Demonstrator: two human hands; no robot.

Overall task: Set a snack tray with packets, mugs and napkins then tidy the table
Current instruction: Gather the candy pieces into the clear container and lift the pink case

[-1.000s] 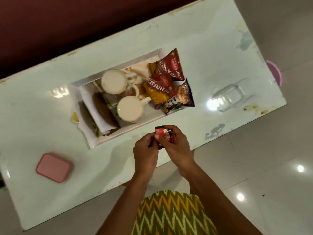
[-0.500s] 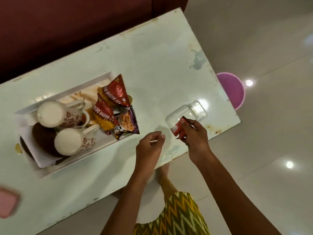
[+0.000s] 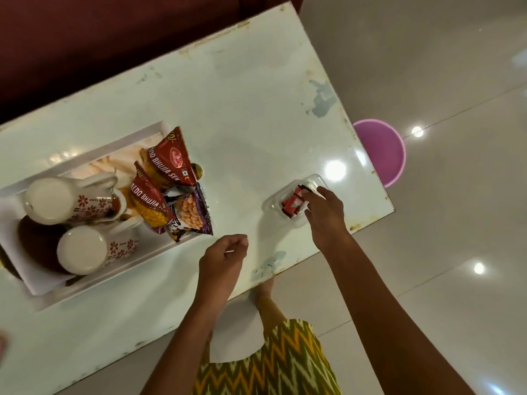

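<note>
Head view. The right hand (image 3: 323, 213) presses a small red wrapper (image 3: 293, 201) into the clear container (image 3: 291, 202), fingers pinched on it. The container sits near the table (image 3: 251, 109) edge — a firm push could slide it off toward the pink bin (image 3: 380, 151) on the floor. The left hand (image 3: 224, 256) hovers loosely curled; what it pinches, if anything, cannot be told. Count: two mugs (image 3: 68, 201), both in the white tray (image 3: 94, 161); three snack packets (image 3: 171, 163), overhanging the tray's rim — liable to tip out if jostled.
</note>
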